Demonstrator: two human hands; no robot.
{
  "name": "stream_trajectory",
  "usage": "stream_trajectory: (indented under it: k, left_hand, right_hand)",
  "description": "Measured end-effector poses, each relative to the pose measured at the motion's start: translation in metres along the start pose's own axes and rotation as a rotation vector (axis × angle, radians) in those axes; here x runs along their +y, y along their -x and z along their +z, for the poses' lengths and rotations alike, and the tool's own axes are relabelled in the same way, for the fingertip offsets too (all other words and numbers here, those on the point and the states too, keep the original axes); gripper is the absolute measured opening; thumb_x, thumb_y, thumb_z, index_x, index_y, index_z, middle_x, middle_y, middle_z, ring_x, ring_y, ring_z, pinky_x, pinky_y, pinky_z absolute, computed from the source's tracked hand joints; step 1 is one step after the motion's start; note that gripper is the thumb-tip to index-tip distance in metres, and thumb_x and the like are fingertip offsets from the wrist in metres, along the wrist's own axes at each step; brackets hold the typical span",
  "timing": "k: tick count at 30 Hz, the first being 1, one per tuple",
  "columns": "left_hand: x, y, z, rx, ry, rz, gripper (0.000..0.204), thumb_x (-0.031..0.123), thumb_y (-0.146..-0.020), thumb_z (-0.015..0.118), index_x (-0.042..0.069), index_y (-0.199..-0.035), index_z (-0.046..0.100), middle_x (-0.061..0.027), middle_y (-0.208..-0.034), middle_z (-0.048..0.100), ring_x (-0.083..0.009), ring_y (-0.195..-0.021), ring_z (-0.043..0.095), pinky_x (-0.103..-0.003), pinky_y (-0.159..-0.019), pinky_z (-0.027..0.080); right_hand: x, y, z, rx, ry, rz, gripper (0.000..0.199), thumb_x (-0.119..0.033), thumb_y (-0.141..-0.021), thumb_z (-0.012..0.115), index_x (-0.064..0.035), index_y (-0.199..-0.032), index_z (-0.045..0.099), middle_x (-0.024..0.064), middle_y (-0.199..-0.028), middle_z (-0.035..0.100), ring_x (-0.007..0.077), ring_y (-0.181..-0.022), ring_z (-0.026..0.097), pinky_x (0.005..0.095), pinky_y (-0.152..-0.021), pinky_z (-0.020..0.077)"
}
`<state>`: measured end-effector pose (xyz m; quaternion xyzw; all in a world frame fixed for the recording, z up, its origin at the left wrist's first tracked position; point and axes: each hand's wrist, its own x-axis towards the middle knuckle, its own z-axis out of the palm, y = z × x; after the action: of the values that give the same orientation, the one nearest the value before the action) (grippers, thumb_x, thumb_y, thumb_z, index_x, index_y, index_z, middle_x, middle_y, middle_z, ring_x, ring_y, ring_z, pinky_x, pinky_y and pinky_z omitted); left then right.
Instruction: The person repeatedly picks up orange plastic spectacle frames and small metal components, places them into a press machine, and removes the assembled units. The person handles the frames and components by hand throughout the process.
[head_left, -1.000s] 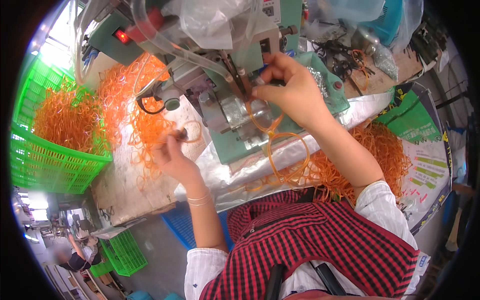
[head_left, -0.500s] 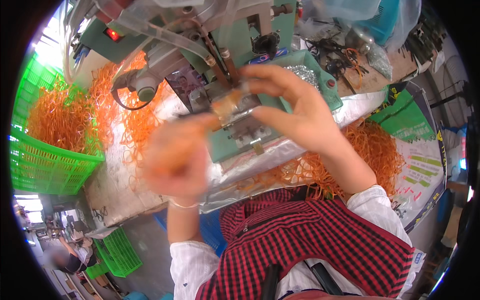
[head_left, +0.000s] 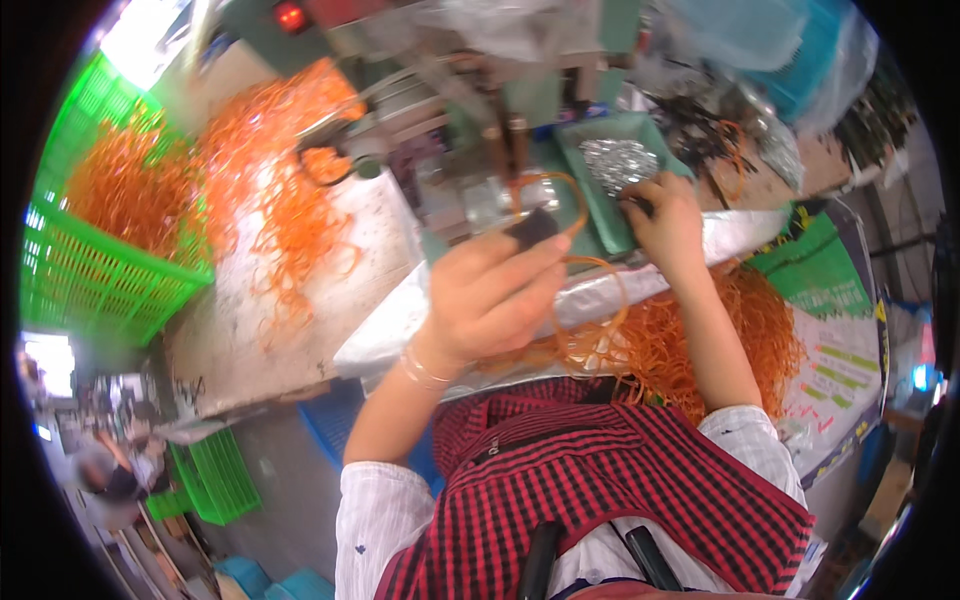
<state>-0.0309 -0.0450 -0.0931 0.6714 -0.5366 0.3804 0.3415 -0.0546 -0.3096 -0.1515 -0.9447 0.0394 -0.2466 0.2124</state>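
Observation:
My left hand (head_left: 495, 298) is closed on a thin orange strap (head_left: 622, 290), which curls out in loops beyond the fingertips. A dark patch shows at those fingertips; I cannot tell whether it is a finger cover or a separate piece. My right hand (head_left: 668, 222) reaches into the green tray (head_left: 605, 222), fingers pinched together beside a heap of small silver metal pieces (head_left: 618, 162). Something dark shows at its fingertips, too small to name. Beyond my left hand stands a bench machine (head_left: 500, 120), blurred, with a metal work area facing me.
Orange straps (head_left: 300, 220) lie piled on the table at left, beside a green basket (head_left: 120, 290) full of them. More orange straps (head_left: 690, 345) hang in a heap below my right forearm. Plastic bags (head_left: 740, 35) and dark scraps sit at the back right.
My left hand has moved right and up from the machine's left side. My right hand has left the machine's work area and gone right into the tray. The view has shifted slightly.

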Motion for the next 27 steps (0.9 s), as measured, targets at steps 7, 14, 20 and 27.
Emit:
stream_trajectory:
  k: [7, 14, 20, 27]
  left_hand:
    - [0.000, 0.081, 0.015, 0.471, -0.117, -0.798, 0.045, 0.006, -0.085, 0.070, -0.001, -0.126, 0.055, -0.0214, -0.129, 0.058, -0.0388, -0.120, 0.054, -0.046, -0.108, 0.038]
    - [-0.138, 0.089, -0.026, 0.079, -0.752, -0.946, 0.081, 0.014, -0.075, 0.080, -0.005, -0.142, 0.039, -0.0235, -0.142, 0.045, -0.0399, -0.134, 0.039, -0.049, -0.115, 0.028]
    - [-0.131, 0.072, -0.086, -0.293, -0.740, -0.544, 0.043, 0.002, -0.076, 0.072, 0.007, -0.117, 0.063, -0.0143, -0.124, 0.061, -0.0359, -0.116, 0.054, -0.046, -0.103, 0.041]
    - [-0.165, 0.164, -0.145, -0.809, -0.983, -0.492, 0.019, 0.008, -0.080, 0.068, 0.010, -0.098, 0.073, -0.0135, -0.115, 0.069, -0.0370, -0.111, 0.061, -0.046, -0.096, 0.048]
  right_hand:
    - [0.000, 0.006, 0.017, 0.083, 0.044, 0.011, 0.007, -0.009, -0.082, 0.069, -0.0057, -0.087, 0.067, 0.0138, -0.092, 0.066, 0.0354, -0.090, 0.061, 0.0451, -0.081, 0.0479]
    - [0.005, -0.017, -0.011, 0.139, -0.250, 0.124, 0.011, -0.007, -0.080, 0.069, -0.0029, -0.090, 0.070, 0.0144, -0.089, 0.069, 0.0330, -0.086, 0.065, 0.0404, -0.077, 0.0502]
    - [0.002, 0.011, -0.020, -0.023, -0.026, 0.152, 0.005, -0.010, -0.075, 0.074, -0.0062, -0.079, 0.072, 0.0116, -0.083, 0.067, 0.0329, -0.086, 0.063, 0.0423, -0.077, 0.0500]
    - [-0.007, -0.002, 0.006, 0.011, 0.085, 0.061, 0.006, -0.014, -0.075, 0.073, -0.0078, -0.076, 0.071, 0.0112, -0.085, 0.066, 0.0329, -0.089, 0.064, 0.0434, -0.078, 0.0506]
